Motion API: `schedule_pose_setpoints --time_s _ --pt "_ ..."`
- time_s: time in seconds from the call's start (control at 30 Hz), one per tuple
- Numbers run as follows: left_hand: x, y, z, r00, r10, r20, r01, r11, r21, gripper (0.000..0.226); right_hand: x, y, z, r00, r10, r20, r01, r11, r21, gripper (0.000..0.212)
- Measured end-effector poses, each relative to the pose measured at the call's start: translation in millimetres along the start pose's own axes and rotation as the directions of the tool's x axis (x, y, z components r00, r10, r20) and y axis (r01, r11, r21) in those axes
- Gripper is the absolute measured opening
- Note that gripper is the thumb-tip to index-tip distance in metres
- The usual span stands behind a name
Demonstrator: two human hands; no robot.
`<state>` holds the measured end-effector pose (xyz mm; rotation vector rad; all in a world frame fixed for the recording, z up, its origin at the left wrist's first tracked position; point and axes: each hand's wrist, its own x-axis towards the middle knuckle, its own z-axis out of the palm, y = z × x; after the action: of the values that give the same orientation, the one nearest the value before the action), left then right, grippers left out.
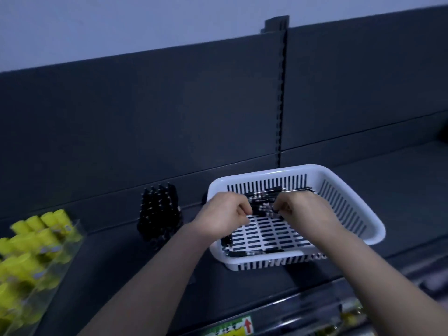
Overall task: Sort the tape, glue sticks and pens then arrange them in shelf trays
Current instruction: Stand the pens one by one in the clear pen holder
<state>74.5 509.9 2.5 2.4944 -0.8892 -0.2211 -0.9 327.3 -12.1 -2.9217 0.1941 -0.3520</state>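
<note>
Left hand and right hand each grip slim black pens, bundled at centre frame over the white slotted basket.

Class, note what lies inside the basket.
Inside the basket: black pens, bunched between left hand and right hand, more along the front wall. Hands cover whatever lies beneath.

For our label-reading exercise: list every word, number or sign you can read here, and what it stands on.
Shelf-edge label: characters too blurred to read; a red arrow pointing up beside them.
Yellow glue sticks: small grey labels, too blurred to read.
Nothing else bears text.
</note>
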Motion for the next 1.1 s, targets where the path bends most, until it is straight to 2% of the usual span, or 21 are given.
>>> schedule_pose_setpoints --time_s 0.1,0.17,0.23,0.33,0.43,0.53,0.63,0.73,0.8,0.93,1.1 --pt "19 25 26 0.928 0.018 0.372 -0.045 0.997 0.065 0.019 -4 20 0 0.999 0.053 -0.007 -0.053 0.998 0.031 0.016" --pt "30 35 41 0.865 -0.016 0.501 -0.085 0.98 0.179 0.02 -5 30 1 0.997 0.075 -0.011 -0.074 0.996 0.058 0.015" --pt "39 39 50 0.834 -0.056 0.548 -0.127 0.948 0.291 0.021 -5 38 3 0.996 0.087 -0.009 -0.086 0.993 0.084 0.014" --pt "51 38 48 0.886 -0.026 0.463 -0.181 0.9 0.397 0.022 -5 44 5 0.995 0.1 0.01 -0.1 0.988 0.12 0.014" --pt "61 31 42 0.95 -0.015 0.312 -0.099 0.933 0.347 0.019 -5 46 8 0.995 0.091 0.029 -0.094 0.987 0.128 0.014" --pt "67 23 47 0.96 -0.081 0.266 0.008 0.965 0.263 0.021 0 47 8 0.995 0.1 0.026 -0.103 0.985 0.139 0.013" --pt "71 19 56 0.963 -0.117 0.245 0.058 0.97 0.236 0.018 5 46 7 0.994 0.097 0.057 -0.104 0.987 0.12 0.016" --pt "74 12 59 0.975 -0.146 0.166 0.103 0.965 0.243 0.018 9 44 10 0.994 0.072 0.086 -0.082 0.99 0.113 0.018" --pt "73 8 57 0.97 -0.161 0.18 0.116 0.964 0.239 0.018 15 41 15 0.992 0.054 0.118 -0.065 0.994 0.091 0.024" --pt "70 5 58 0.951 -0.182 0.252 0.122 0.964 0.237 0.011 30 27 25 0.962 -0.021 0.272 0.012 0.999 0.034 0.038" --pt "69 -4 59 0.95 -0.216 0.224 0.145 0.944 0.295 0.013 34 22 35 0.927 -0.025 0.373 0.082 0.987 -0.138 0.029"
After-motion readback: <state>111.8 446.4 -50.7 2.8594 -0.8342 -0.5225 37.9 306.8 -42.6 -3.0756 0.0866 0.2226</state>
